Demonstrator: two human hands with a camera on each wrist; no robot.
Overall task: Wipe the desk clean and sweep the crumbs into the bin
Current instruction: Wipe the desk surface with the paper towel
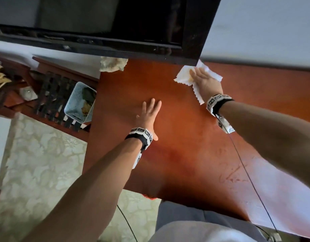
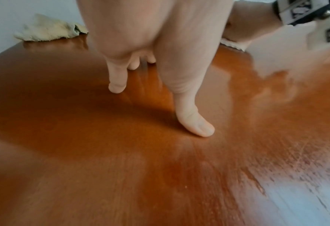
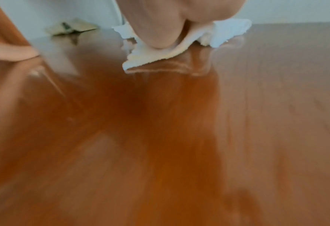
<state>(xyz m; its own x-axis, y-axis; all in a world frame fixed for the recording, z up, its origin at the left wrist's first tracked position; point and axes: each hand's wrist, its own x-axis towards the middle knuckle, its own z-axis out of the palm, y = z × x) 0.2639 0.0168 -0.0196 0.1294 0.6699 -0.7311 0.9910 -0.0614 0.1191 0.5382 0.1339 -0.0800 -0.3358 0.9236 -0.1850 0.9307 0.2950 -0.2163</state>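
Note:
My right hand (image 1: 203, 79) lies flat with straight fingers on a white cloth (image 1: 183, 75) with zigzag edges, pressing it onto the far part of the reddish-brown desk (image 1: 177, 145) just below the black screen. The right wrist view shows the palm (image 3: 160, 23) on top of the cloth (image 3: 228, 30). My left hand (image 1: 149, 116) rests open on the middle of the desk and holds nothing; its thumb (image 2: 195, 122) touches the wood. A light blue bin (image 1: 75, 103) with scraps inside stands on the floor off the desk's left edge.
A crumpled beige wad (image 1: 112, 64) sits at the desk's far left corner against the wall. A black screen (image 1: 115, 32) hangs over the far edge. A thin cable (image 1: 246, 172) crosses the shiny right side. A dark slatted wooden bench (image 1: 53, 98) stands behind the bin.

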